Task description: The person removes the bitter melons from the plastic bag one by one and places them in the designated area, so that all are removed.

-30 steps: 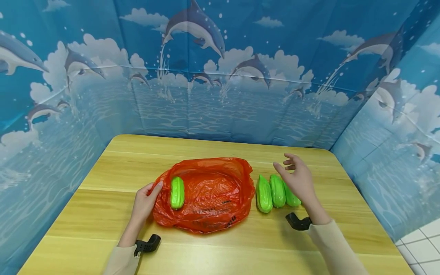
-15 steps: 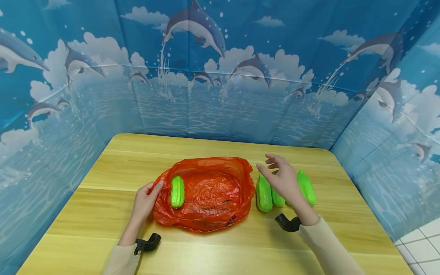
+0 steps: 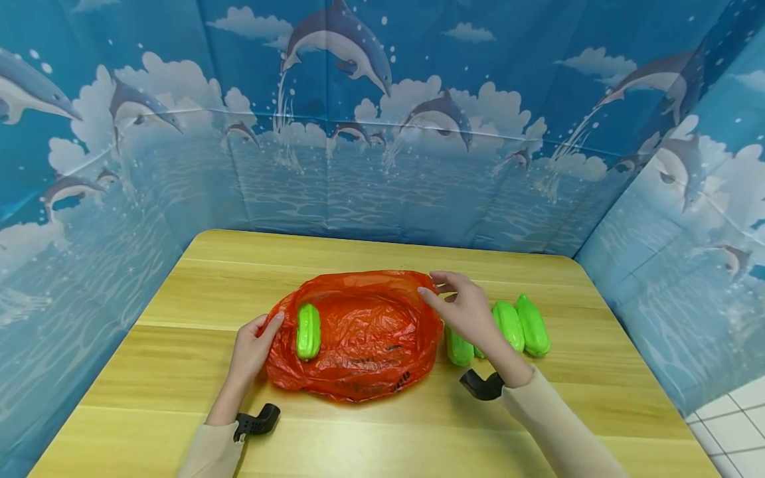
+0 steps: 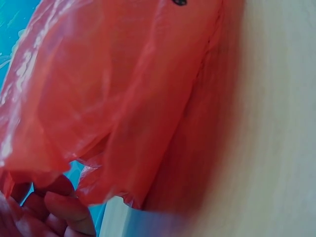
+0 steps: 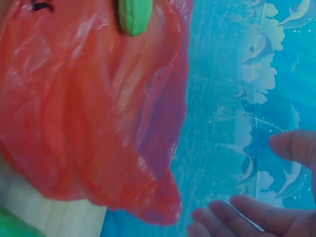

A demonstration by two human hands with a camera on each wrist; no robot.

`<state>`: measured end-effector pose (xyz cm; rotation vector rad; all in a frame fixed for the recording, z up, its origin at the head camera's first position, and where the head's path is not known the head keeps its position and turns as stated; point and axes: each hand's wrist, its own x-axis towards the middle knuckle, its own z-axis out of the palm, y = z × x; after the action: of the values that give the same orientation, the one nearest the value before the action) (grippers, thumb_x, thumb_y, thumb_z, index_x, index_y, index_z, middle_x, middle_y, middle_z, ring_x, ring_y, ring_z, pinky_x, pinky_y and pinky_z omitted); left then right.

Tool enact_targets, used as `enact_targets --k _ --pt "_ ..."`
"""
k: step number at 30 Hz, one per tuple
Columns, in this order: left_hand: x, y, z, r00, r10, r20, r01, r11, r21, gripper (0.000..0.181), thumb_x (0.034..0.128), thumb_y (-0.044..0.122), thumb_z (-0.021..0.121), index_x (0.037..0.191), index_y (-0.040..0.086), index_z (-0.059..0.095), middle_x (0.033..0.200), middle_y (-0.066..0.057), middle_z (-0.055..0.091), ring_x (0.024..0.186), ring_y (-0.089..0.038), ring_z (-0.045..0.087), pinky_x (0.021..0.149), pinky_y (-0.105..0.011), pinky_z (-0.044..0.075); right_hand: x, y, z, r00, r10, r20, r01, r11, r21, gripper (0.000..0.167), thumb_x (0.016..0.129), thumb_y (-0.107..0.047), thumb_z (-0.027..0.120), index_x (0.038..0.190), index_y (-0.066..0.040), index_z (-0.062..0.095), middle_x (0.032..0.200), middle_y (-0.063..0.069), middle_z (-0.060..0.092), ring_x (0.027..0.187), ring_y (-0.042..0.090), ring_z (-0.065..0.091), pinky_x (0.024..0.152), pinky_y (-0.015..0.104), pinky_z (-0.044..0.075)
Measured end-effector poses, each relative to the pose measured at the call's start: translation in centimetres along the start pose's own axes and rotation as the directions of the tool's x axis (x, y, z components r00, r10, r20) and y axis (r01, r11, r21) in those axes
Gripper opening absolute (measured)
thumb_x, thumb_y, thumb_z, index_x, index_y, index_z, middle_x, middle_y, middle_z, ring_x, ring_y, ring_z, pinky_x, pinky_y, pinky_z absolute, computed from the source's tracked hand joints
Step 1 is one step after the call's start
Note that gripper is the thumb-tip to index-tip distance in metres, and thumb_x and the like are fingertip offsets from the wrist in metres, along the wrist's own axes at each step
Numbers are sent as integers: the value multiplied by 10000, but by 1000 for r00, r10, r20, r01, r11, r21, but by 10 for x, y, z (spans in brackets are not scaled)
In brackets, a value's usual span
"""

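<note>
A red plastic bag [image 3: 364, 338] lies spread with its mouth facing up on the table. One ridged green gourd-like vegetable [image 3: 308, 332] rests inside it, towards the left. My left hand [image 3: 252, 348] pinches the bag's left rim between thumb and fingers. At the bag's right rim hovers my right hand [image 3: 463, 309], thumb and fingers spread apart. In the right wrist view this hand [image 5: 256, 197] has nothing between thumb and fingers, and a gap separates it from the bag [image 5: 89, 108]. Several similar green vegetables [image 3: 532, 325] lie in a row right of the bag, partly hidden by my right hand and forearm.
A light wooden table [image 3: 370, 438] carries everything. Behind it and at both sides hangs a blue curtain [image 3: 358, 186] printed with dolphins. White floor tiles [image 3: 738, 425] show at the lower right.
My right hand has moved left from above the row of green vegetables to the bag's right rim, uncovering those at the right end. The left hand keeps its hold on the bag.
</note>
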<state>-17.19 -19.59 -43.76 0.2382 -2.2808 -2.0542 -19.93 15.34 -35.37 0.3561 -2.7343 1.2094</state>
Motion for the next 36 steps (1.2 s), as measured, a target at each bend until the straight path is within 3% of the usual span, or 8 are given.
enact_targets --k 8,15,20,26,32,36 --pt "16 -27 -3 1000 -20 -5 20 1000 -2 361 954 317 587 940 -41 634 769 -78 605 646 -136 550 563 -243 464 9 -14 4 993 20 120 -21 1000 1 590 879 -505 622 1301 -97 558 1251 89 574 1005 242 592 776 395 507" --pt "8 -12 -2 1000 -11 -3 11 1000 6 365 959 298 583 909 -62 618 761 -97 593 639 -141 540 558 -244 457 16 -22 9 970 26 241 -20 999 -27 631 857 -524 641 1322 -111 534 1237 59 575 1042 252 573 808 408 483" --pt "1 -1 0 1000 11 -2 -11 1000 7 361 964 277 578 900 -76 612 755 -102 589 636 -137 535 557 -239 454 21 -30 14 943 18 332 -3 999 -45 653 854 -524 643 1342 -110 513 1258 74 556 1063 297 561 815 404 480" --pt "2 -2 -1 1000 -4 0 4 1000 -4 359 960 287 584 901 -65 615 760 -98 588 640 -138 535 560 -240 455 28 -40 23 910 -2 414 31 998 -63 631 861 -496 651 1349 -124 504 1282 45 536 1088 248 545 868 413 458" --pt "2 -1 -1 1000 7 -1 -7 1000 -4 362 962 278 582 896 -76 611 750 -103 586 628 -133 533 552 -239 454 36 -48 36 881 20 473 14 998 -68 662 853 -492 662 1376 -132 476 1343 14 497 1135 216 522 905 413 438" --pt "7 -11 -2 1000 -2 -3 2 1000 8 357 964 282 577 900 -67 614 749 -95 584 630 -136 531 552 -239 452 41 -50 44 861 22 508 10 998 -60 628 859 -483 660 1355 -133 501 1327 17 511 1126 213 528 894 399 443"
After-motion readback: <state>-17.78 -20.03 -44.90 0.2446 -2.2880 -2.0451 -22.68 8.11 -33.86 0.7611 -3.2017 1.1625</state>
